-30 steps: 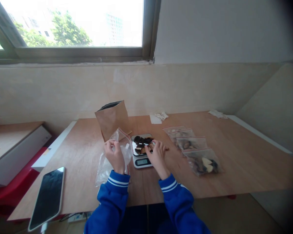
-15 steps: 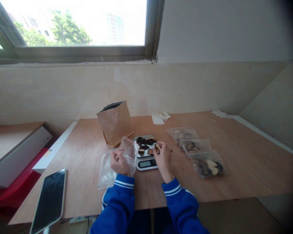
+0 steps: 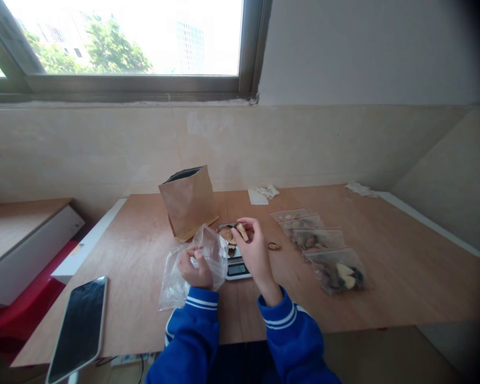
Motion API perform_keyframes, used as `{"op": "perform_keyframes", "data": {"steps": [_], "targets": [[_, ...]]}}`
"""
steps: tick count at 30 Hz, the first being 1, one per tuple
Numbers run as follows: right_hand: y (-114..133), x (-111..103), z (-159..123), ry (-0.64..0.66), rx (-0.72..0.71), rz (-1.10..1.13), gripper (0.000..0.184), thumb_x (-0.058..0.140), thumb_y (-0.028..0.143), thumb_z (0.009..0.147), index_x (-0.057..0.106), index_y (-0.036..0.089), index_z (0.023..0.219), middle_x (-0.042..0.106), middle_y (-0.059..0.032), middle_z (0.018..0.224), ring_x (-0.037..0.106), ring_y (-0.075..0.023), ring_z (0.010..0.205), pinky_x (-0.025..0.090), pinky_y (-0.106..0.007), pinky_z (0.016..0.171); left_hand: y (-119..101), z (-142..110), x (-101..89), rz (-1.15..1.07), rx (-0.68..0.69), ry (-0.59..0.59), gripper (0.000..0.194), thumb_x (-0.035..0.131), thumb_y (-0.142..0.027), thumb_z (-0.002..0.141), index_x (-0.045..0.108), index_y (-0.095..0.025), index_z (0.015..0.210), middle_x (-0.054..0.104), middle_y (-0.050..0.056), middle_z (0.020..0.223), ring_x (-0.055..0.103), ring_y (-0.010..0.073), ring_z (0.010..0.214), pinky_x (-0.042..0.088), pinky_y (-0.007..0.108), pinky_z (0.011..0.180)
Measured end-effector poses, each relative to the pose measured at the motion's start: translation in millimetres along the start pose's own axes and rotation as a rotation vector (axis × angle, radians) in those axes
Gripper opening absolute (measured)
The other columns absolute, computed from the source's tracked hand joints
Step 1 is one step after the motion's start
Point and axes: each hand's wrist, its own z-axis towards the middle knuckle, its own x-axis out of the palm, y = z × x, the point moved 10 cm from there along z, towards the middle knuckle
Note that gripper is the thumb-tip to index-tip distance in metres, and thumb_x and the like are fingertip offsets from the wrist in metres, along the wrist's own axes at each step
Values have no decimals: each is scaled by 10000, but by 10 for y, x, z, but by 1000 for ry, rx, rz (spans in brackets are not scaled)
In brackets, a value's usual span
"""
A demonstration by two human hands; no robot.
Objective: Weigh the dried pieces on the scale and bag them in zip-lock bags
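Observation:
My left hand [image 3: 196, 268] is closed on a clear plastic zip bag [image 3: 213, 250], which hangs half open beside the scale. Between the thumb and fingers of my right hand [image 3: 254, 250] are pale, dark-edged dried mushroom slices [image 3: 242, 231], held just above the digital kitchen scale [image 3: 239, 272]. A broad tan slice [image 3: 226, 233] shows left of my fingertips; whether it is held or resting on the pile I cannot tell. My right hand hides much of the scale's plate. One small curled slice [image 3: 274, 246] lies on the table right of the scale.
An open brown paper pouch [image 3: 190, 202] stands behind my left hand. Several filled zip bags [image 3: 342, 272] lie overlapping at the right. A tablet [image 3: 80, 325] sits at the front left edge. White paper [image 3: 258, 197] and crumpled tissue [image 3: 269, 191] lie at the back.
My right hand has moved left and up over the scale, with slices in its fingers. A curled slice now shows on the table to the right. My left hand has barely moved.

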Motion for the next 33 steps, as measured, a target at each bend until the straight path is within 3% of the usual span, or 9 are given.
{"op": "perform_keyframes", "data": {"steps": [3, 6, 10, 13, 16, 21, 24, 27, 33], "targets": [[245, 302, -17, 153, -62, -29, 161, 585, 250, 812, 565, 218, 968, 601, -38, 896, 581, -175, 787, 502, -320, 740, -18, -10, -7, -41, 15, 6, 248, 371, -314, 903, 517, -199, 739, 666, 93, 879, 626, 248, 903, 456, 494, 865], [204, 519, -93, 299, -18, -12, 229, 601, 226, 792, 568, 208, 1018, 611, -47, 942, 585, -164, 750, 506, -295, 672, 30, -18, -29, -84, -18, -18, 245, 378, -311, 900, 526, -193, 744, 660, 94, 899, 615, 249, 941, 447, 471, 880], [229, 558, -165, 422, -83, -8, 311, 589, 278, 830, 560, 222, 1134, 598, -68, 1110, 597, -170, 866, 517, -301, 744, 102, -24, -37, -162, -84, -46, 254, 396, -326, 892, 525, -189, 722, 645, 80, 863, 605, 233, 879, 461, 420, 823], [231, 402, -67, 355, -164, -10, 259, 479, 293, 904, 573, 223, 1135, 590, -75, 1152, 572, -188, 1032, 502, -322, 849, 133, -21, -47, -241, -132, -86, 261, 405, -344, 887, 522, -189, 713, 631, 61, 816, 600, 211, 806, 470, 373, 740], [16, 316, 71, 255, -197, -128, 279, 412, 260, 924, 569, 180, 1140, 587, -110, 1161, 554, -204, 1090, 474, -362, 931, 140, -13, -84, -301, -133, -156, 254, 421, -344, 871, 509, -187, 691, 631, 47, 791, 600, 197, 758, 465, 346, 690], [-478, 694, 25, 416, -331, -578, 456, 540, 325, 867, 507, 122, 1274, 454, -190, 1365, 390, -315, 1290, 332, -487, 1057, 200, -12, -67, -319, -138, -171, 235, 427, -341, 869, 512, -190, 710, 646, 30, 840, 609, 191, 796, 457, 349, 737], [-627, 806, -8, 433, -356, -745, 446, 533, 384, 876, 532, 149, 1256, 504, -184, 1298, 436, -318, 1226, 341, -489, 1021, 209, -16, -60, -331, -131, -164, 235, 433, -342, 871, 498, -194, 700, 647, 23, 831, 615, 196, 818, 455, 365, 768], [-644, 844, 12, 437, -359, -819, 298, 498, 362, 900, 606, 198, 1124, 590, -131, 1112, 523, -283, 1063, 404, -429, 916, 193, -14, -54, -335, -130, -155, 233, 436, -334, 868, 477, -198, 683, 647, 20, 825, 615, 199, 836, 452, 375, 794], [-573, 864, 157, 399, -421, -796, 177, 507, 319, 898, 617, 181, 897, 612, -104, 935, 568, -239, 920, 434, -337, 809, 198, -8, -41, -308, -146, -144, 221, 437, -312, 869, 510, -192, 699, 645, 18, 825, 592, 188, 806, 444, 371, 796]]}}
